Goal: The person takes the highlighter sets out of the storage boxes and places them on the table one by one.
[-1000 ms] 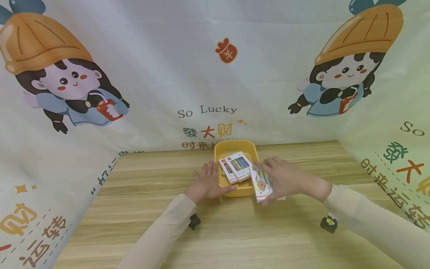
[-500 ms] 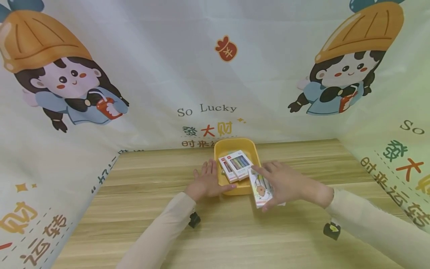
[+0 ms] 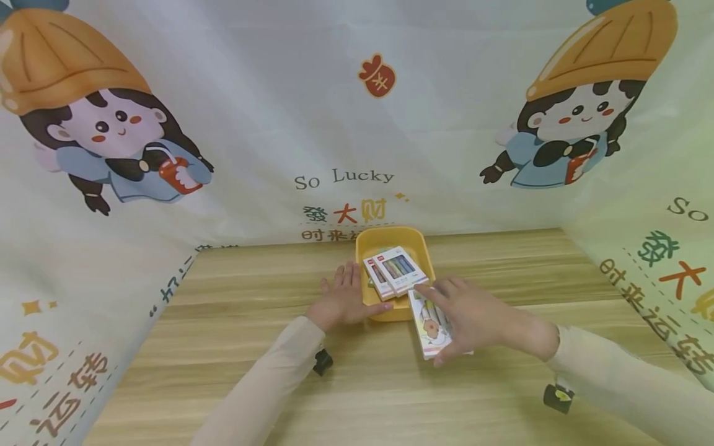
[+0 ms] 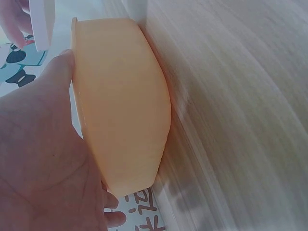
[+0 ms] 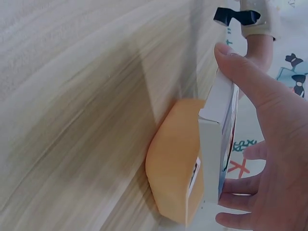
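A yellow plastic basket (image 3: pixel 397 315) stands at the table's back middle. My left hand (image 3: pixel 341 301) rests against its left side, fingers straight along the rim and thumb over the front corner. In the left wrist view this palm lies by the basket's outer wall (image 4: pixel 120 96). My right hand (image 3: pixel 476 313) grips a flat white box of crayons (image 3: pixel 428 328) with a cartoon bear print, thumb on the near end and fingers at the far end. The crayon box (image 5: pixel 210 154) is held above the basket's front right corner. Two windowed crayon boxes (image 3: pixel 399 270) lie overlapping inside the basket.
Light wood-grain table (image 3: pixel 234 347) spreads around the basket. A printed white cloth (image 3: pixel 268 111) rises behind and on both sides. Black wrist cameras (image 3: pixel 558 397) hang below both sleeves.
My right hand has drawn the crayon box toward me and slightly left, from over the basket's right side to its front right corner. My left hand stays on the basket.
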Motion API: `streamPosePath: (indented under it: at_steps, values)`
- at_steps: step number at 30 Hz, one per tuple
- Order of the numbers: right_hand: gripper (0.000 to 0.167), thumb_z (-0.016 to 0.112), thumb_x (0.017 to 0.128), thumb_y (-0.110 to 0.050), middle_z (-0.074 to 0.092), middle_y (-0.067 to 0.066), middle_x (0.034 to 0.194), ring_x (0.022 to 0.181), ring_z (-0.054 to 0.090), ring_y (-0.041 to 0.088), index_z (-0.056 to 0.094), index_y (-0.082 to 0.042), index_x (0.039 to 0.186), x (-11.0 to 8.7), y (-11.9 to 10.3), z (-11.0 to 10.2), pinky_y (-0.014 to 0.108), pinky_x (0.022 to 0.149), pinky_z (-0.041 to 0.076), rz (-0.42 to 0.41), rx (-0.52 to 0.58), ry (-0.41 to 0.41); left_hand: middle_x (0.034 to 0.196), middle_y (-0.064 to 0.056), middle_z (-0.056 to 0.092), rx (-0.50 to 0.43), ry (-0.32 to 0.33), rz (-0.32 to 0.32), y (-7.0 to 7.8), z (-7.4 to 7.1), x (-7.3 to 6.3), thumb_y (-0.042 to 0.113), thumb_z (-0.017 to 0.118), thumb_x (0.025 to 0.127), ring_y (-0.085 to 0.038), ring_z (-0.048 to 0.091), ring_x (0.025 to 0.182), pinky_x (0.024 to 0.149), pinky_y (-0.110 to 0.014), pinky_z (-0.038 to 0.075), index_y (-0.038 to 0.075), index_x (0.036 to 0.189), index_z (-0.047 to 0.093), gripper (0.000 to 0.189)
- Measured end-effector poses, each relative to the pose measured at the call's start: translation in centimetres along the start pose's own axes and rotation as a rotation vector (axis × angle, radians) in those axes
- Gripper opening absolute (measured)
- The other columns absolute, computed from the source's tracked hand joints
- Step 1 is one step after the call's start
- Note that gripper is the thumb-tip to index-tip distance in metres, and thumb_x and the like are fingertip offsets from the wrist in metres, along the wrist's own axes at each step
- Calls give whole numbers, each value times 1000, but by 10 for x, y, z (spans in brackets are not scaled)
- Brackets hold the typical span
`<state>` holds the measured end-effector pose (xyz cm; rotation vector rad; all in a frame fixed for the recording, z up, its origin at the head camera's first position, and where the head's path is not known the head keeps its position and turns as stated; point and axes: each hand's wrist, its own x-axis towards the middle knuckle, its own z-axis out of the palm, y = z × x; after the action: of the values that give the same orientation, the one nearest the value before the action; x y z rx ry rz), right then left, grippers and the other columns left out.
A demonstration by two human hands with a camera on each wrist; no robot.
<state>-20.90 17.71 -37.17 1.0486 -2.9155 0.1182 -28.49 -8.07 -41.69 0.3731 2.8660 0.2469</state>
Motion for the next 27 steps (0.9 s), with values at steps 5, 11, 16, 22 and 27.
streamPosePath:
  at_steps: [5, 11, 16, 22, 27]
  values:
    - [126, 82, 55, -72, 53, 23, 141, 129, 51, 43, 34, -11, 154, -5, -5, 2, 61, 108, 43, 6, 6, 2, 167, -17, -7, 9, -6, -5, 1, -2, 0, 83, 41, 84, -37, -3, 156, 123, -64, 9, 2, 158, -6, 119]
    - [123, 83, 55, -71, 56, 21, 137, 128, 52, 41, 37, -9, 152, -10, -13, 4, 61, 107, 44, -6, 14, 9, 167, -18, -4, 7, 2, -5, 0, -1, 1, 84, 41, 84, -38, 0, 156, 122, -64, 11, 1, 158, -4, 120]
    - [123, 82, 56, -71, 55, 22, 138, 128, 52, 41, 36, -9, 152, -14, -18, 6, 60, 108, 43, -3, 21, -1, 167, -18, -4, 13, 2, -6, 1, -1, 2, 85, 40, 83, -37, 0, 156, 122, -64, 11, 1, 158, -4, 121]
    - [123, 81, 57, -73, 52, 23, 141, 129, 51, 41, 36, -9, 152, -18, -23, 11, 60, 110, 41, 1, 15, 3, 167, -18, -3, 4, 5, -4, 1, 0, 2, 83, 42, 84, -37, 1, 156, 122, -65, 11, 1, 158, -4, 120]
    - [124, 80, 56, -74, 48, 23, 147, 131, 50, 41, 37, -8, 152, -21, -26, 16, 60, 110, 41, -2, 14, 26, 168, -18, -3, 5, 7, -7, 1, 1, 3, 83, 42, 84, -37, 1, 156, 122, -65, 11, 1, 158, -4, 120]
